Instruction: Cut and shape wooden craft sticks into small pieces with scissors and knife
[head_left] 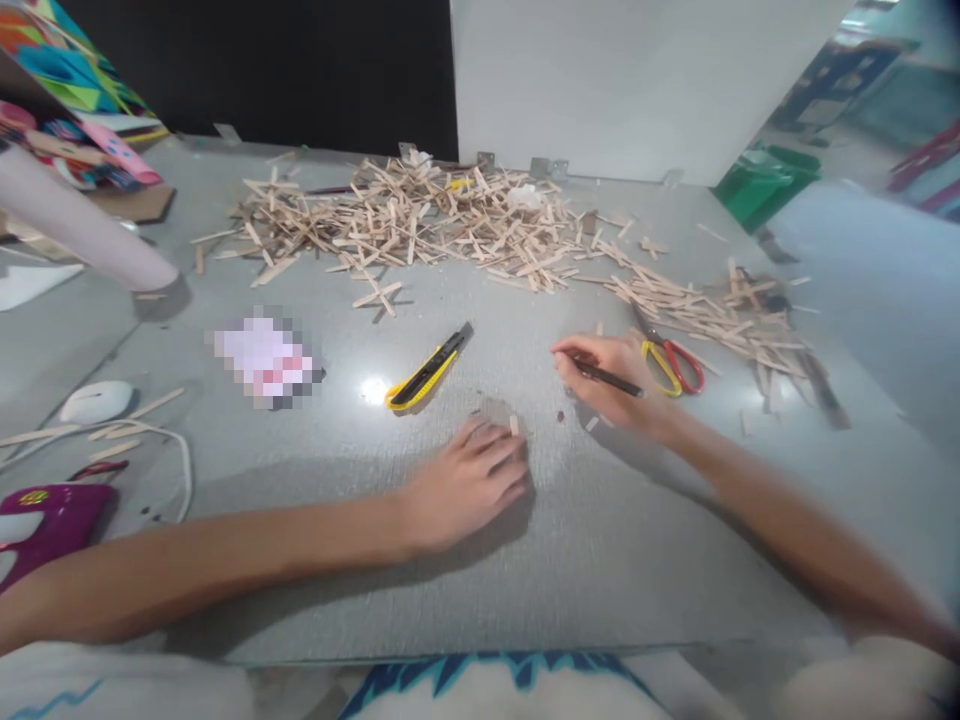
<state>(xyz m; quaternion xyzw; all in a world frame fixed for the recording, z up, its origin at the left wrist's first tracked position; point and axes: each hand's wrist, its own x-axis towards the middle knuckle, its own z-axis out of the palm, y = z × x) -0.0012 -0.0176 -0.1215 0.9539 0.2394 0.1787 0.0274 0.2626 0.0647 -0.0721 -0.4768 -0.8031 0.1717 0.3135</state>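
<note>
My left hand (476, 478) is palm down low over the grey table, slightly blurred, its bent fingers apart. By its fingertips is a short piece of wooden stick (514, 425); whether they touch it I cannot tell. A dark pen (611, 378) slants across my right hand (604, 375), whose fingers are closed round it. Just right of that hand lie scissors (681, 368) with yellow and red handles. A yellow and black utility knife (427, 372) rests beyond my left hand. Another small stick piece (592, 425) lies below my right hand.
A heap of wooden sticks (405, 220) spreads along the back and right of the table (600, 560). At the left are a white mouse (97, 402), a purple tool (56, 525), a cable and a pale roll (82, 225). A green bin (769, 185) stands beyond the far right.
</note>
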